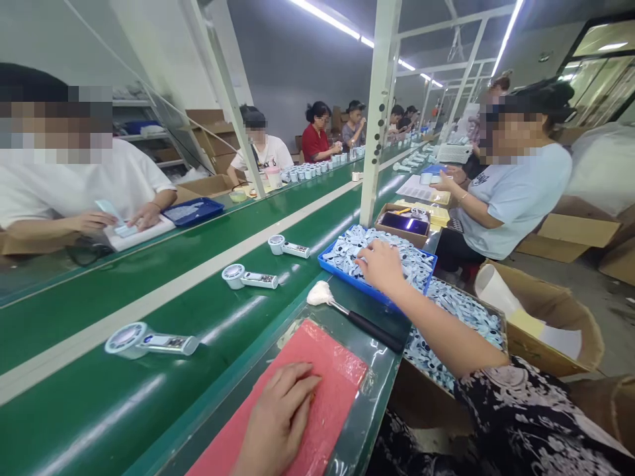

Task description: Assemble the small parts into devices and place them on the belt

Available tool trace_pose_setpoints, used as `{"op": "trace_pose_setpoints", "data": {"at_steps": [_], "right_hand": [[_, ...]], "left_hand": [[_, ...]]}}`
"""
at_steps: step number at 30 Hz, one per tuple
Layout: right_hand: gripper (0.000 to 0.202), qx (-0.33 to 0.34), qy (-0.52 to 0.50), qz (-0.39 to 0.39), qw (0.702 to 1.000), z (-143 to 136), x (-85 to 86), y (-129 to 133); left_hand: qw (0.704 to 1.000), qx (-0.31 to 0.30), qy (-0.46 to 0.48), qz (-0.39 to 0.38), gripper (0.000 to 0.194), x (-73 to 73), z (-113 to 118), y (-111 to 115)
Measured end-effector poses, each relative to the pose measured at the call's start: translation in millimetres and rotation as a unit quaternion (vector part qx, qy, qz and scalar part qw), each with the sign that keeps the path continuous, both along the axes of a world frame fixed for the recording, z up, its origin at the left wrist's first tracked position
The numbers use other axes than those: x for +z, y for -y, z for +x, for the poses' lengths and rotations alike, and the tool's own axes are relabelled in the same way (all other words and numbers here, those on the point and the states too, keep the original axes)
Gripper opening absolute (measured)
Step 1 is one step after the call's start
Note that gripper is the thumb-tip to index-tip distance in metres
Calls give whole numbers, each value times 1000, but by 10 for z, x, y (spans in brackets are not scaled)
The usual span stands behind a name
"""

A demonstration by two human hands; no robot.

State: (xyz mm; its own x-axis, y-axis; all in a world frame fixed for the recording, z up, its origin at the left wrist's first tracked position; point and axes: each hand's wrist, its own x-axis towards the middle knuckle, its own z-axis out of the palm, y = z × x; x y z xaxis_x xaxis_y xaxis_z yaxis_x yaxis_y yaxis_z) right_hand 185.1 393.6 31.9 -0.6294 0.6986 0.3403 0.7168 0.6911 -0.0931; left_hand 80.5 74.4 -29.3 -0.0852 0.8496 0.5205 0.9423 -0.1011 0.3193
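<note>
My left hand [280, 416] lies on a red foam mat [317, 357], fingers stretched out and a little bent. A tiny orange spot shows beside its fingertips; I cannot make out what it is. Farther forward, my right hand [383, 263] reaches into a blue tray [364, 286] heaped with small light-blue plastic pieces [344, 251], many with a dark oval. Its fingers are slightly spread and touch the heap; no piece shows clearly in them. Between the hands lies a black-handled tool [374, 330] with a white wrapped head.
On the green conveyor belt [198, 291] lie light-blue round-headed devices [173, 344] with open handles. A cardboard box [496, 317] of more pieces stands below the tray. A phone [404, 223] rests in a small box by a white post [378, 132]. Several co-workers sit along both sides.
</note>
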Motion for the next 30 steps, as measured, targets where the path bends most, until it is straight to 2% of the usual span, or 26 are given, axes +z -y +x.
{"op": "trace_pose_setpoints", "data": {"at_steps": [6,10,13,15,17,20,22,25,27,30], "right_hand": [[26,-3,-6,-22,1000,-299,-149,55],[19,4,-46,-31,998,-191,-116,54],[17,68,-82,-38,994,-52,-87,260],[13,146,-96,-53,983,11,-116,528],[10,239,-133,-76,959,47,-183,856],[11,352,-199,-112,908,61,-302,1316],[11,388,-202,-124,891,46,-360,1539],[12,404,-179,-139,886,4,-397,1727],[12,405,-178,-159,882,-23,-395,1777],[9,402,-204,-213,867,-53,-375,1789]], "left_hand": [[999,2,39,-10,28,-64,-23,31],[994,4,106,-6,27,-62,-36,33],[976,33,213,-9,24,-72,-81,18],[944,65,324,-14,25,-87,-110,11],[885,88,456,-4,32,-101,-126,14],[781,70,619,45,49,-106,-122,23],[736,43,671,76,55,-91,-106,25],[714,41,692,95,46,-46,-84,24],[713,56,692,101,34,-19,-86,26],[713,71,690,105,31,-2,-117,31]]}}
